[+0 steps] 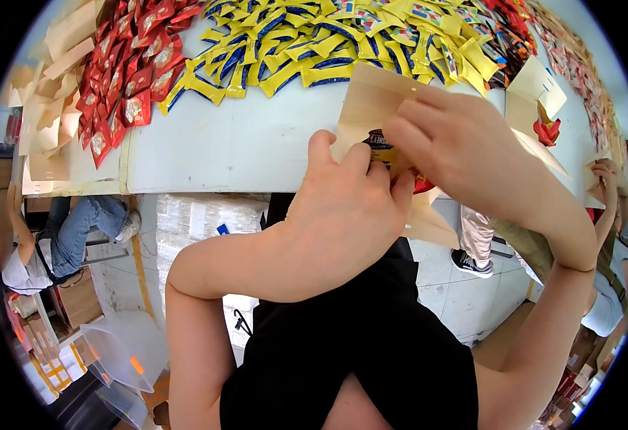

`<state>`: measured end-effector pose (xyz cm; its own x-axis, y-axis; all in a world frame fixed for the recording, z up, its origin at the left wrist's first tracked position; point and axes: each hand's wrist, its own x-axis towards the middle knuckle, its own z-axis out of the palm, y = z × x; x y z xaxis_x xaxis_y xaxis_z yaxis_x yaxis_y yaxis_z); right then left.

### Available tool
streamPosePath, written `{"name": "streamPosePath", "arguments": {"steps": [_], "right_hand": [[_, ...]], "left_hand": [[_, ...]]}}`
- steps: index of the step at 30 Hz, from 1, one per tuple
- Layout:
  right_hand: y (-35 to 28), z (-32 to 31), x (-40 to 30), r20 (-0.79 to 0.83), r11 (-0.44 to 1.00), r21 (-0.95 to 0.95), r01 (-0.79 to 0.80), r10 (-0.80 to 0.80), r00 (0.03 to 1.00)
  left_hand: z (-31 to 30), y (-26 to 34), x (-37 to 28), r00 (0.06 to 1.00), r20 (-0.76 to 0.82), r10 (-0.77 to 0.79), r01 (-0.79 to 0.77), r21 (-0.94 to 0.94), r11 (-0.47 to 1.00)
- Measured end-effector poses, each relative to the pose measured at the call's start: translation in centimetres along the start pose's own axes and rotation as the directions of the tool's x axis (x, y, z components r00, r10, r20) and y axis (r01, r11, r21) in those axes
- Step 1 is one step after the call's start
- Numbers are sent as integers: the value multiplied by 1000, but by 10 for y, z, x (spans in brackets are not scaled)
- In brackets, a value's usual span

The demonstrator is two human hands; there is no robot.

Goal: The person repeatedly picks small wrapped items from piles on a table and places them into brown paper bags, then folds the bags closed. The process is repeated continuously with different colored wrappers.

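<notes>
A tan paperboard box [370, 99] is held in front of my body at the table's near edge, with its upper flap raised and a lower flap [433, 228] hanging below my hands. Inside it show a dark wrapped packet [377, 139], a yellow packet [385, 156] and part of a red packet [422, 185]. My left hand [349, 196] grips the box from the left, fingers curled over its opening. From the right, my right hand [448, 142] closes around the box's other side, with bent fingers by the upper flap. Its thumb and some fingertips are hidden.
Red packets [136, 70], yellow-and-blue wrapped bars [292, 51] and dark packets [510, 45] are heaped along the white table [212, 145]. Tan paperboard pieces [50, 129] lie left; another open box [537, 88] stands right. Other people sit left [85, 228] and right [609, 290].
</notes>
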<state>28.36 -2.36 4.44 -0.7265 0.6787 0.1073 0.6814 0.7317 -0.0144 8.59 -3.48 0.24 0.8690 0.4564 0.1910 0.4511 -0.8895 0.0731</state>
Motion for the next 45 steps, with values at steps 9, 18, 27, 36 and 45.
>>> {"name": "streamPosePath", "arguments": {"steps": [9, 18, 27, 36, 45], "right_hand": [[-5, -11, -18, 183, 998, -47, 37, -28, 983], [-5, -23, -12, 404, 999, -34, -24, 36, 914], [-2, -20, -10, 213, 987, 126, -100, 72, 974], [-14, -32, -39, -169, 893, 349, -285, 359, 918], [-28, 66, -157, -865, 671, 487, -559, 460, -202]], "left_hand": [[-2, 2, -1, 999, 48, -24, 23, 2, 1000], [0, 2, -1, 998, 23, -55, 55, 21, 998], [0, -2, -2, 998, 24, -53, 52, 44, 998], [2, 6, 3, 998, 28, -64, 63, 16, 998], [8, 33, 65, 979, 31, 201, -202, 8, 979]]}}
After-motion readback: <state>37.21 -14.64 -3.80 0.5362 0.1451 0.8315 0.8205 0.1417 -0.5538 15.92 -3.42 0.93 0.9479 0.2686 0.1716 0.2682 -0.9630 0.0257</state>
